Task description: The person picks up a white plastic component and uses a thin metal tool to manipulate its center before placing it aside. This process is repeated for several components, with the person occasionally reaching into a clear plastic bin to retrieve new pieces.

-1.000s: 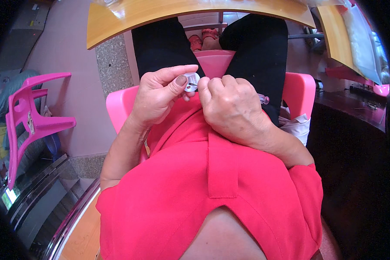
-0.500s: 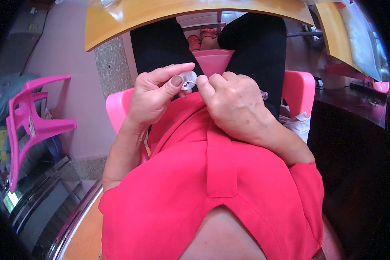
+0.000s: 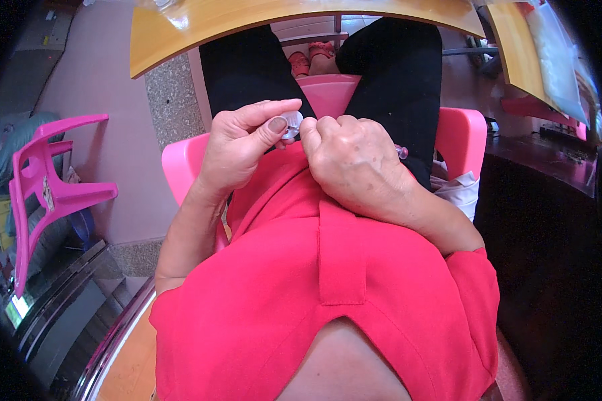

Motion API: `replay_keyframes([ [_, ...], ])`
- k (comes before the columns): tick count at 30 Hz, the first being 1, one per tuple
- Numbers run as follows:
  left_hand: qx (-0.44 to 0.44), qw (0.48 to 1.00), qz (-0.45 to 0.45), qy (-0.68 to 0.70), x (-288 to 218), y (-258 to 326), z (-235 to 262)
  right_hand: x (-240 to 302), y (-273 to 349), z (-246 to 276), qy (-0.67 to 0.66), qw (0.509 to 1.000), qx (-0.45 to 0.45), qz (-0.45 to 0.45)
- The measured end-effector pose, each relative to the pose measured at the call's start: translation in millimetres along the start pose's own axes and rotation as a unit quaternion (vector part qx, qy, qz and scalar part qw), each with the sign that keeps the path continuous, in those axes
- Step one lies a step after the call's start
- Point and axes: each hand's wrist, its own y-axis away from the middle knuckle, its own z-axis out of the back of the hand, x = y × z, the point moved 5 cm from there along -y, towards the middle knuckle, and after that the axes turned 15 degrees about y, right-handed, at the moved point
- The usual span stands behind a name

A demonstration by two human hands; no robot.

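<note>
Between the thumb and fingers of my left hand (image 3: 244,144) is a small, round, whitish translucent plastic piece (image 3: 292,122), shaped like a shallow cup. My right hand (image 3: 354,157) is closed with its back upward, its thumb and forefinger right beside that piece. Past its little-finger side sticks out the clear, purplish-pink handle end of a screwdriver (image 3: 401,152). The rest of the handle is hidden in my fist. A small dark bit shows inside the cup, but I cannot tell whether it is the screwdriver's tip. Both hands are above my lap.
A curved wooden table edge (image 3: 301,25) lies ahead, over my knees. I sit on a pink plastic chair (image 3: 463,137). Another pink chair (image 3: 63,190) stands at the left by the wall. At the right are a second wooden top (image 3: 515,50) with a plastic bag (image 3: 558,63), and a dark surface (image 3: 542,160).
My right hand has turned slightly and shifted a little left, and the screwdriver's handle end has moved with it. The plastic piece has tilted slightly in my left hand.
</note>
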Motion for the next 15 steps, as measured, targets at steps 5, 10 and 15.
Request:
replay_keyframes([
  [5, -0.005, 0.999, -0.001, -0.035, 3.0, -0.2, -0.7, 0.5, -1.0, -1.7, -0.025, 0.999, 0.017, 0.018],
  [10, -0.045, 0.997, 0.05, -0.038, 10.0, 0.1, 1.0, 5.4, -2.1, -2.2, -0.01, 0.999, 0.039, 0.031],
  [15, -0.031, 0.994, 0.028, -0.102, 10.5, 0.5, -5.7, -0.3, -5.2, -7.9, -0.081, 0.99, 0.093, 0.063],
])
